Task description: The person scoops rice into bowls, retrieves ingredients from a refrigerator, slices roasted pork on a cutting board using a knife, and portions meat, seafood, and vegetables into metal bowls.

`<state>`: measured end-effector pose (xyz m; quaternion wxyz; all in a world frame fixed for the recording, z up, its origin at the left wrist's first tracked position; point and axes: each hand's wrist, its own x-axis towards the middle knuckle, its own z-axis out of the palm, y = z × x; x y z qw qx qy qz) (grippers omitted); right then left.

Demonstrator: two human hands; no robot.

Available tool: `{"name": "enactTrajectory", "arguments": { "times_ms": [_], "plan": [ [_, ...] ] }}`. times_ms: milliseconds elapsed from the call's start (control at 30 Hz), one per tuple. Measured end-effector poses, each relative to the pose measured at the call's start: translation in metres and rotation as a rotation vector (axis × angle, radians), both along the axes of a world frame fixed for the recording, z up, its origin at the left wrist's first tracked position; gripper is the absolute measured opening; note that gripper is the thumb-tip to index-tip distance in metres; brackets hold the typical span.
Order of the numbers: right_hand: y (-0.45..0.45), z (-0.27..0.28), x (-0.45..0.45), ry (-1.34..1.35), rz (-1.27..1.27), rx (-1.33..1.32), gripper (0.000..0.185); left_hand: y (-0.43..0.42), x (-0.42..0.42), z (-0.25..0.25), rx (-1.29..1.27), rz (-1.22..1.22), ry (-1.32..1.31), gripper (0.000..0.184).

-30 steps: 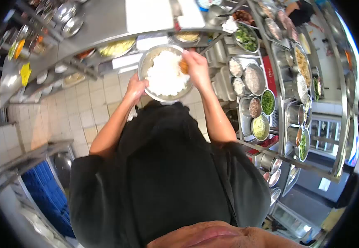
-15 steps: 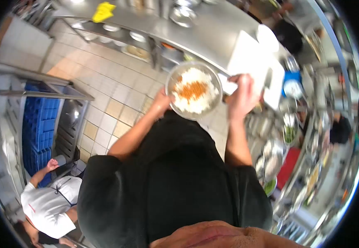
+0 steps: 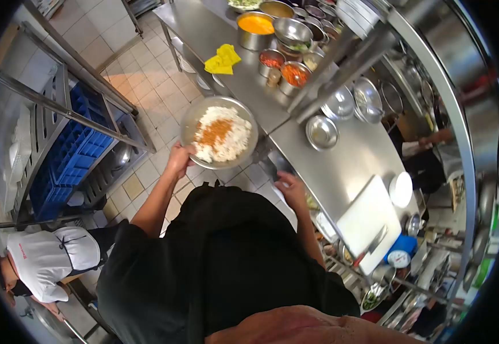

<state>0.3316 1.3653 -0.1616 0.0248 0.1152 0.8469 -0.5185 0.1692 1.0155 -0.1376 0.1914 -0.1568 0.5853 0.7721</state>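
My left hand (image 3: 180,159) is closed on the rim of a wide metal bowl (image 3: 187,127), its thumb over the near left edge. Inside the bowl lies a white, lumpy food like rice (image 3: 235,139), topped by an orange-brown powder or sauce (image 3: 214,132). My right hand (image 3: 290,189) is apart from the bowl, beside the counter's edge, fingers loosely bent and spaced, with nothing visible between them. A dark grey shape just beyond its fingertips is too unclear to name.
A steel counter (image 3: 295,146) runs along the right, carrying a yellow cloth (image 3: 223,59), a pot of orange liquid (image 3: 255,30), metal bowls (image 3: 322,132), a white cutting board (image 3: 364,221) with a knife (image 3: 371,246), and a blue scale (image 3: 401,252). Left stand blue crates (image 3: 68,155) and a person in white (image 3: 48,255).
The view has swung toward the counter's far end. The bowl, still in my left hand, appears further left, and my right hand has come away from near its right side and lowered.
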Motion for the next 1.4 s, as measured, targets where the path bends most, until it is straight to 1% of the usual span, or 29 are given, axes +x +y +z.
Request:
{"name": "enactTrajectory", "arguments": {
  "times_ms": [33, 67, 100, 200, 300, 367, 400, 433, 467, 567, 600, 733, 767, 833, 900, 933, 967, 1000, 1033, 1067, 1100, 1133, 1167, 1200, 1233, 1267, 1300, 1367, 1400],
  "plan": [
    [-0.011, -0.011, -0.018, -0.041, -0.003, -0.125, 0.036, -0.013, -0.024, 0.0, -0.008, 0.059, 0.002, 0.042],
    [-0.016, -0.02, -0.029, -0.118, 0.034, -0.048, 0.036, -0.022, -0.046, -0.002, -0.008, 0.091, 0.007, 0.042],
    [-0.029, -0.01, -0.049, -0.193, 0.066, 0.028, 0.036, -0.031, -0.077, -0.002, -0.01, 0.117, 0.014, 0.042],
    [-0.057, -0.031, -0.105, -0.291, 0.109, 0.059, 0.035, -0.057, -0.181, -0.018, -0.027, 0.189, 0.032, 0.041],
    [-0.076, -0.065, -0.141, -0.28, 0.129, 0.153, 0.036, -0.076, -0.292, -0.038, 0.013, 0.163, 0.092, 0.039],
    [-0.089, -0.079, -0.159, -0.35, -0.022, 0.086, 0.035, -0.07, -0.359, -0.032, 0.029, 0.197, 0.113, 0.039],
    [-0.093, -0.086, -0.165, -0.413, -0.093, 0.062, 0.035, -0.069, -0.392, -0.04, 0.073, 0.196, 0.134, 0.04],
    [-0.095, -0.092, -0.171, -0.466, -0.167, 0.037, 0.035, -0.068, -0.423, -0.044, 0.055, 0.194, 0.124, 0.039],
    [-0.098, -0.089, -0.177, -0.471, -0.18, 0.029, 0.035, -0.067, -0.453, -0.053, 0.037, 0.19, 0.118, 0.039],
    [-0.129, -0.035, -0.204, -0.518, -0.439, -0.3, 0.035, -0.065, -0.529, -0.084, 0.036, 0.164, 0.094, 0.044],
    [-0.132, -0.042, -0.205, -0.499, -0.474, -0.334, 0.034, -0.064, -0.554, -0.098, 0.064, 0.145, 0.093, 0.044],
    [-0.145, -0.043, -0.204, -0.547, -0.436, -0.083, 0.034, -0.051, -0.611, -0.107, 0.17, 0.087, 0.117, 0.045],
    [-0.143, -0.086, -0.167, -0.51, -0.249, 0.097, 0.033, -0.054, -0.612, -0.11, 0.182, 0.078, 0.12, 0.046],
    [-0.137, -0.17, -0.095, -0.368, 0.068, 0.508, 0.03, -0.057, -0.616, -0.099, 0.2, 0.013, -0.03, 0.044],
    [-0.148, -0.157, -0.085, -0.561, -0.169, 0.242, 0.025, -0.061, -0.608, -0.079, 0.222, -0.044, -0.17, 0.045],
    [-0.152, -0.151, -0.079, -0.651, -0.282, 0.1, 0.023, -0.061, -0.596, -0.069, 0.07, -0.111, -0.141, 0.043],
    [-0.151, -0.17, -0.067, -0.525, -0.201, 0.242, 0.021, -0.059, -0.581, -0.058, -0.084, -0.175, -0.11, 0.042],
    [-0.146, -0.21, -0.053, -0.396, -0.12, 0.379, 0.019, -0.052, -0.573, -0.046, -0.241, -0.239, -0.076, 0.041],
    [-0.149, -0.204, -0.069, -0.265, -0.04, 0.513, 0.018, -0.036, -0.573, -0.034, -0.259, -0.319, 0.028, 0.039],
    [-0.144, -0.2, -0.088, -0.461, 0.072, 0.582, 0.018, -0.017, -0.575, -0.022, -0.278, -0.397, 0.134, 0.037],
    [-0.144, -0.144, -0.129, -0.114, -0.151, 0.303, 0.019, 0.004, -0.581, -0.014, -0.295, -0.474, 0.24, 0.035],
    [-0.163, -0.064, -0.2, -0.395, -0.657, -0.337, 0.025, 0.034, -0.597, -0.008, -0.271, -0.49, 0.336, 0.034],
    [-0.156, -0.078, -0.221, -0.303, -0.456, -0.164, 0.03, 0.067, -0.618, -0.001, -0.249, -0.51, 0.429, 0.032],
    [-0.16, -0.023, -0.28, -0.415, -0.661, -0.419, 0.03, 0.101, -0.635, 0.009, -0.264, -0.566, 0.459, 0.032],
    [-0.159, -0.017, -0.312, -0.372, -0.684, -0.49, 0.03, 0.136, -0.655, 0.017, -0.275, -0.626, 0.488, 0.033],
    [-0.157, -0.015, -0.344, -0.313, -0.678, -0.547, 0.03, 0.174, -0.683, 0.008, -0.369, -0.695, 0.538, 0.035],
    [-0.158, 0.001, -0.378, -0.231, -0.699, -0.636, 0.032, 0.211, -0.709, -0.01, -0.462, -0.766, 0.59, 0.038],
    [-0.156, 0.015, -0.44, -0.126, -0.763, -0.811, 0.032, 0.27, -0.741, -0.026, -0.583, -0.881, 0.436, 0.036],
    [-0.154, 0.021, -0.466, -0.066, -0.788, -0.863, 0.031, 0.291, -0.749, -0.034, -0.501, -0.865, 0.349, 0.033]
  ]
}}
